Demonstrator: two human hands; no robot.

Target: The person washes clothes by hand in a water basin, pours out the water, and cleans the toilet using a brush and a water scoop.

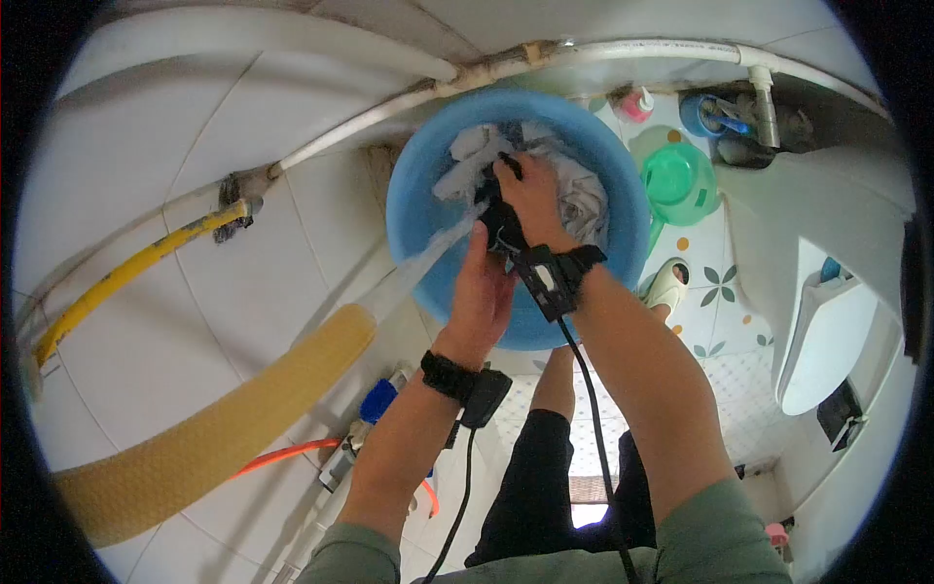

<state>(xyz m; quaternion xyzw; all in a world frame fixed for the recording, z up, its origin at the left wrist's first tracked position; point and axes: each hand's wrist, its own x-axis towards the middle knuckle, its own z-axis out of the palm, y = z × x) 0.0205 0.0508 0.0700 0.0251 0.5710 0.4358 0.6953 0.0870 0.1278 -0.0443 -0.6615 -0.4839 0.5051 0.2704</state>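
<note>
Head view: washing looks under way; the right hand (533,200) grasps a dark cloth (497,216) over the blue basin (628,185), the left hand's (482,297) fingers gripping its near end as the hose (224,414) pours; whether the pale cloths (582,200) are finished, I cannot tell

no legible txt, brands, nos., signs

Grey-green sleeves (705,530), black wrist straps (445,376) (both cabled)
</note>
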